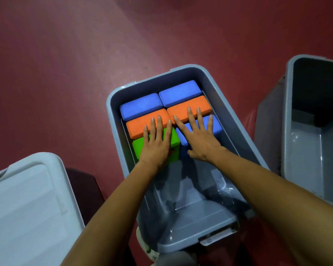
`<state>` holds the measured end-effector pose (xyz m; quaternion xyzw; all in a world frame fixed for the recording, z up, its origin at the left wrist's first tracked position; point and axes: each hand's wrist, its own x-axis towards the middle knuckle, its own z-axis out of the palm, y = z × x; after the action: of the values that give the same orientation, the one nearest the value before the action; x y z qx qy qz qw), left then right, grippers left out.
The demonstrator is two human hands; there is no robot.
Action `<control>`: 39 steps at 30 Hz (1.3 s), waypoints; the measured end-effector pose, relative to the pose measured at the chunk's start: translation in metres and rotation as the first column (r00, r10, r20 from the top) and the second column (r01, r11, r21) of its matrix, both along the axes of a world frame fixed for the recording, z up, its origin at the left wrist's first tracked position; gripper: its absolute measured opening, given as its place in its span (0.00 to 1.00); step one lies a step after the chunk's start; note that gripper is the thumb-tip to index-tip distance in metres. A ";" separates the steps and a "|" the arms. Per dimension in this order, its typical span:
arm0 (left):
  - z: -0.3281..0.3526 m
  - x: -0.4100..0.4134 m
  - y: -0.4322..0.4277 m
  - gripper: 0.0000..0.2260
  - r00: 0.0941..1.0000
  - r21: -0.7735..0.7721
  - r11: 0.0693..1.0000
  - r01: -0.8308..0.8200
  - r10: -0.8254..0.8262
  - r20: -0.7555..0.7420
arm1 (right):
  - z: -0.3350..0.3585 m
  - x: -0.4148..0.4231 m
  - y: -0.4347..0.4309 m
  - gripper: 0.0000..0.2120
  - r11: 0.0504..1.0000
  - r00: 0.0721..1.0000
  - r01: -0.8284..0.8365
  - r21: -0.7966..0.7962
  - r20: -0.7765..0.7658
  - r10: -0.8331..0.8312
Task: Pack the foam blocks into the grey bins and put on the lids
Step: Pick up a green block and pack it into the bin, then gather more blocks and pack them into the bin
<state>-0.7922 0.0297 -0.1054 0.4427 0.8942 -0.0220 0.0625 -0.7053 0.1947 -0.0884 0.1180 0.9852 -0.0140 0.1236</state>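
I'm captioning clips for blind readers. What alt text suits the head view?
Two flat hands press foam blocks packed at the far end of a grey bin: the left hand on a green block, the right hand on a blue block, both reaching orange blocks. A second grey bin stands right, a pale lid left.

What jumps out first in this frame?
The bright foam blocks, blue, orange and green, fill the far end of the middle grey bin. The left hand and right hand press flat on them, fingers spread. An open grey bin stands at right; a pale lid lies lower left.
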 end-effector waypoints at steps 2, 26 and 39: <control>-0.003 -0.003 -0.001 0.43 1.000 0.008 1.000 0.016 -0.015 -0.021 | 0.002 -0.004 0.001 0.63 1.000 1.000 0.001 -0.011 0.013 -0.001; 0.116 0.044 0.037 0.42 0.967 -0.254 0.963 0.093 -0.028 0.252 | 0.123 0.064 -0.023 0.45 0.991 0.965 0.132 0.036 0.222 -0.137; 0.295 0.258 0.174 0.40 0.845 -0.051 0.850 0.524 -0.512 0.155 | 0.301 0.303 0.042 0.37 0.833 0.843 0.505 0.224 0.078 -0.532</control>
<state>-0.5338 0.2042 0.1898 0.6648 0.7331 -0.0487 0.1350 -0.4026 0.2365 0.2128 0.3933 0.9017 0.0578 0.1701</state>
